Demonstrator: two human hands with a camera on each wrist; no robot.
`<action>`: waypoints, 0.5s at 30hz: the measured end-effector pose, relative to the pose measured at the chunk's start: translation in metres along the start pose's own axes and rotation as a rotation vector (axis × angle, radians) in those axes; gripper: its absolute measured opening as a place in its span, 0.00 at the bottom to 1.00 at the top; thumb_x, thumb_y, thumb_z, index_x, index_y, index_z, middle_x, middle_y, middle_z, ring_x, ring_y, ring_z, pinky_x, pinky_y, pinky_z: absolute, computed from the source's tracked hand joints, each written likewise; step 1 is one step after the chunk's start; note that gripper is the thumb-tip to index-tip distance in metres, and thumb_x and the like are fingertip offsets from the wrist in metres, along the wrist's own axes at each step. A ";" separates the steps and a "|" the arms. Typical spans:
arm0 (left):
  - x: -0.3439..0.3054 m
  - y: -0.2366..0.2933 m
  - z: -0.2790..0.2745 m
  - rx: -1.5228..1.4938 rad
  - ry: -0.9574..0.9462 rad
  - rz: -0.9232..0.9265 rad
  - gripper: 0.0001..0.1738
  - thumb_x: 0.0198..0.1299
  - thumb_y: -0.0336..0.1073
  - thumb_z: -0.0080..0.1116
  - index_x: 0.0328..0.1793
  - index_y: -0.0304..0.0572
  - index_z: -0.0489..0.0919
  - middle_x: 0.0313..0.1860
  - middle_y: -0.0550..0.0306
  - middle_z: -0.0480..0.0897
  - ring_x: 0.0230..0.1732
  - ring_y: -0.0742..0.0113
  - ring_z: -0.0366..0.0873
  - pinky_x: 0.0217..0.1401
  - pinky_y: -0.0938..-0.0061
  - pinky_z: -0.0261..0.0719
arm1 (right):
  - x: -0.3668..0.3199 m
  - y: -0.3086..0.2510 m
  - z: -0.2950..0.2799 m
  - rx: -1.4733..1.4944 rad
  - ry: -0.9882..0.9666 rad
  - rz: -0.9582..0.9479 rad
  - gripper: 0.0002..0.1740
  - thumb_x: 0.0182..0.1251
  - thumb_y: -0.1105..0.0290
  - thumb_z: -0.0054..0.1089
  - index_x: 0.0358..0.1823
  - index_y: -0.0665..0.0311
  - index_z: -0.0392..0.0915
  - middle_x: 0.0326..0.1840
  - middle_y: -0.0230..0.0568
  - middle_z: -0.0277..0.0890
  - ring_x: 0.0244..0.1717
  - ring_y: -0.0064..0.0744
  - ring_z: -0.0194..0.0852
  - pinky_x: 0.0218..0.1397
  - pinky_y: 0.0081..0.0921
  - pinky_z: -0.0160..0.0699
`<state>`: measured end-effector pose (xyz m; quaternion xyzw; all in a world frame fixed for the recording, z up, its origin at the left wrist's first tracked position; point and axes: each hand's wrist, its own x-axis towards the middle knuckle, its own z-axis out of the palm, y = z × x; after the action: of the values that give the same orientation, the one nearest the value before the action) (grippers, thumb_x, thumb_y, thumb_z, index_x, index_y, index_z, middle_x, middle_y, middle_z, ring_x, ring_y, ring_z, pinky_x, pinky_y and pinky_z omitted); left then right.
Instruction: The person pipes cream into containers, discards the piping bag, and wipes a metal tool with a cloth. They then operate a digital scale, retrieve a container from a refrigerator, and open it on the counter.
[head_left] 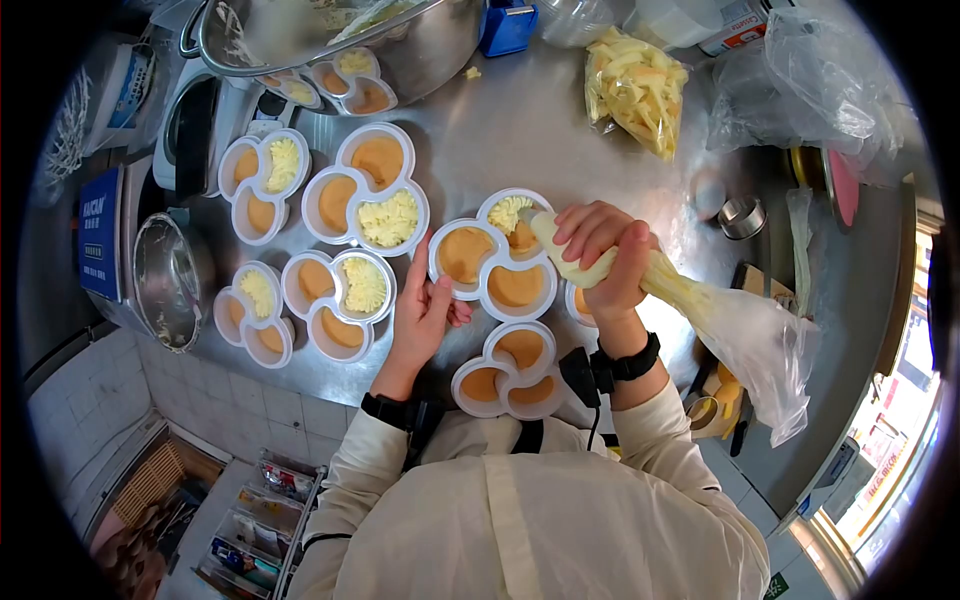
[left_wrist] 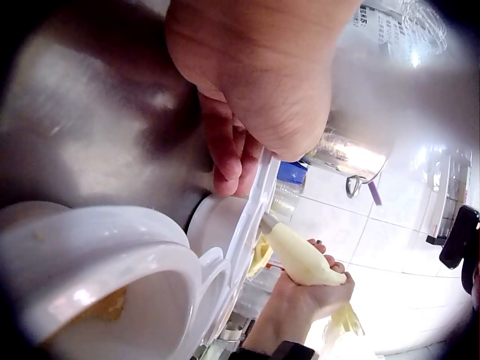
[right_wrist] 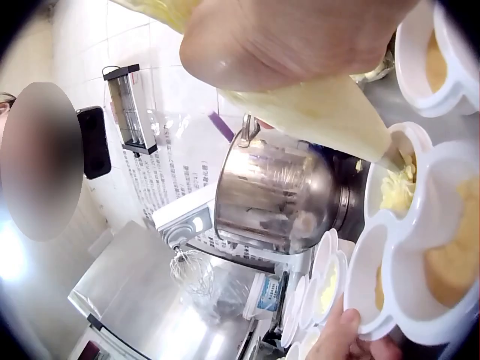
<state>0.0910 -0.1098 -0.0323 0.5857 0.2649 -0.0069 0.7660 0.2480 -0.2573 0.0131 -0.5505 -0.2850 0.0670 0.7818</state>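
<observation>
My right hand [head_left: 610, 250] grips a piping bag [head_left: 580, 262] of pale yellow cream, its fingers wrapped round the bag. The bag's metal tip [right_wrist: 391, 159] points into the upper compartment of a white three-part cup [head_left: 492, 262]. Piped cream [right_wrist: 397, 189] lies in part of that compartment; the tan filling beside it is uncovered. The other two compartments show tan filling only. At the cup's left edge, my left hand [head_left: 425, 312] holds the rim, with fingers [left_wrist: 225, 150] curled beneath it. The bag's loose plastic end [head_left: 760, 350] trails to the right.
Several three-part cups, such as one behind [head_left: 366, 190], stand left with cream in one compartment each. Another cup [head_left: 508, 372] with tan filling sits nearest the body. A steel bowl [head_left: 430, 50] is at the back, near a bag of yellow strips [head_left: 635, 90]. A metal ring [head_left: 742, 217] stands right.
</observation>
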 end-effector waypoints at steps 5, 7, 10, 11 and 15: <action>0.000 -0.002 -0.001 -0.001 0.004 -0.004 0.31 0.68 0.33 0.40 0.75 0.47 0.45 0.20 0.61 0.76 0.21 0.79 0.73 0.25 0.85 0.73 | -0.006 -0.012 0.003 0.000 -0.012 0.053 0.31 0.73 0.57 0.26 0.11 0.63 0.64 0.15 0.41 0.67 0.24 0.37 0.69 0.40 0.36 0.71; 0.000 -0.001 -0.001 0.004 0.004 0.000 0.31 0.68 0.34 0.40 0.75 0.47 0.45 0.20 0.61 0.76 0.21 0.79 0.73 0.25 0.85 0.73 | -0.008 -0.013 0.002 -0.003 0.001 0.037 0.31 0.72 0.57 0.24 0.11 0.61 0.63 0.14 0.41 0.66 0.24 0.37 0.69 0.41 0.36 0.70; 0.000 0.002 0.001 -0.017 0.004 -0.015 0.31 0.68 0.34 0.40 0.75 0.47 0.45 0.21 0.61 0.76 0.21 0.79 0.73 0.25 0.85 0.73 | -0.007 -0.016 0.000 -0.029 0.049 0.050 0.31 0.72 0.56 0.22 0.11 0.61 0.62 0.14 0.42 0.66 0.25 0.37 0.69 0.41 0.37 0.70; 0.000 0.002 0.001 -0.018 0.001 -0.016 0.31 0.68 0.34 0.40 0.75 0.47 0.45 0.21 0.61 0.76 0.21 0.79 0.73 0.25 0.85 0.73 | -0.008 -0.014 -0.002 -0.016 0.047 0.083 0.31 0.72 0.57 0.22 0.11 0.61 0.62 0.14 0.42 0.66 0.25 0.37 0.69 0.41 0.37 0.70; 0.000 -0.001 -0.001 -0.013 0.004 -0.013 0.31 0.68 0.34 0.40 0.75 0.48 0.46 0.21 0.61 0.76 0.21 0.79 0.73 0.25 0.85 0.73 | -0.006 -0.011 0.002 0.030 0.070 0.135 0.32 0.73 0.58 0.26 0.11 0.64 0.64 0.14 0.41 0.67 0.22 0.36 0.70 0.38 0.34 0.73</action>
<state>0.0902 -0.1096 -0.0328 0.5791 0.2702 -0.0089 0.7691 0.2400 -0.2627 0.0212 -0.5589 -0.2186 0.1046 0.7930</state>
